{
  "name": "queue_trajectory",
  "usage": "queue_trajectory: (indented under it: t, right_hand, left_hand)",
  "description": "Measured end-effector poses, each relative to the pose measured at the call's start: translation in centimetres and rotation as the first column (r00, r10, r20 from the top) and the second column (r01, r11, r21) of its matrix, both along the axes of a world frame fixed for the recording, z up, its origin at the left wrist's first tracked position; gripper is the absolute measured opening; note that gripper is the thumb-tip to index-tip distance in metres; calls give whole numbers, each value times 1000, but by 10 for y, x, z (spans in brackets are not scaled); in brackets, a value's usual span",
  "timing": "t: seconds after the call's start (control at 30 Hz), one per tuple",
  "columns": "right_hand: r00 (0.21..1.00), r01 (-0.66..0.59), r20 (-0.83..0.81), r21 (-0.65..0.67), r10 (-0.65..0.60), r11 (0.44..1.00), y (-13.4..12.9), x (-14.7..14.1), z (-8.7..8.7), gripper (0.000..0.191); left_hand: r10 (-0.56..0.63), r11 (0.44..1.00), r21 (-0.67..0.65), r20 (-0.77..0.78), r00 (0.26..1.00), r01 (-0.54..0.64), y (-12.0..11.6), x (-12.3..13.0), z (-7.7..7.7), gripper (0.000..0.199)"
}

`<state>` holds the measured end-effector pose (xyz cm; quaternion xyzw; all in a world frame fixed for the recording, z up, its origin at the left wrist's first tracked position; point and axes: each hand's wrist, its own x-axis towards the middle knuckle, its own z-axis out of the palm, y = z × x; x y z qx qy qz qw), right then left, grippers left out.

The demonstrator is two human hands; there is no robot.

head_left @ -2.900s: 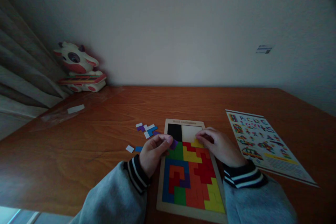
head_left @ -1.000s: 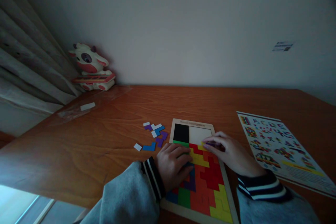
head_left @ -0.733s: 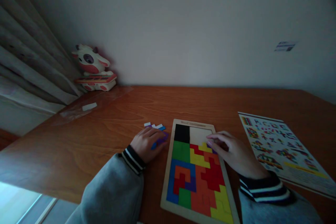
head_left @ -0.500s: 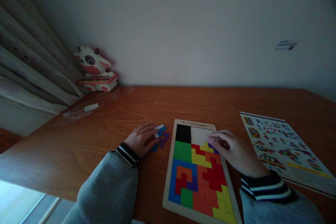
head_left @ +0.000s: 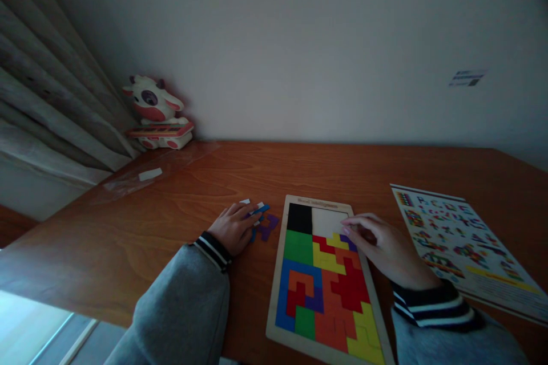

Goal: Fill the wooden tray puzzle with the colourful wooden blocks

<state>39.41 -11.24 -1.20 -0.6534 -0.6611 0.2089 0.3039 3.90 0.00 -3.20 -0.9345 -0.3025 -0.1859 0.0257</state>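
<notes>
My left hand [head_left: 233,229] lies on the table over several loose puzzle pieces, its fingers stretched out. Beneath its fingertips a blue piece [head_left: 262,209] with white parts partly shows. A purple piece [head_left: 268,228] lies just right of the fingers. The wooden puzzle board [head_left: 276,291] holds fitted coloured pieces, with a black block [head_left: 299,218] at its top left and a bare white area [head_left: 327,221] beside that. Over the board's upper right edge, my right hand [head_left: 381,245] has thumb and forefinger together, nothing visible between them. Close to those fingertips sits a purple piece [head_left: 349,242] in the board.
A printed sheet of coloured figures [head_left: 462,245] lies right of the board. At the back left stands a cow toy [head_left: 158,114] with a keyboard. Clear plastic with a white label [head_left: 150,174] lies near the curtain [head_left: 51,85]. A wall [head_left: 325,57] rises behind the table.
My left hand has shifted slightly right and farther over the loose pieces, now covering more of the blue piece; the purple piece moved a little right. My right hand stays nearly still.
</notes>
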Motion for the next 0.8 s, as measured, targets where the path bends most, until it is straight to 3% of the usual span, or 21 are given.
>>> queue_trajectory:
  t: [0.1,0.27,0.63,0.8]
  right_hand:
    - [1000,7,17,12,-7,1000,0,-1,1,30]
    - [999,4,51,16,-4,1000,0,0,1,31]
    - [999,-7,45,5,7,1000,0,-1,2,30]
    - [999,1,51,19,-2,1000,0,-2,2,29]
  left_hand:
    - [-17,1000,12,-47,999,17,3,-1,-6,46]
    - [-34,999,27,-20,999,34,8,-4,-11,38]
    - [-43,999,31,107,993,40,8,-2,-1,25]
    - [-53,999,11,98,994,52,15,-3,-6,30]
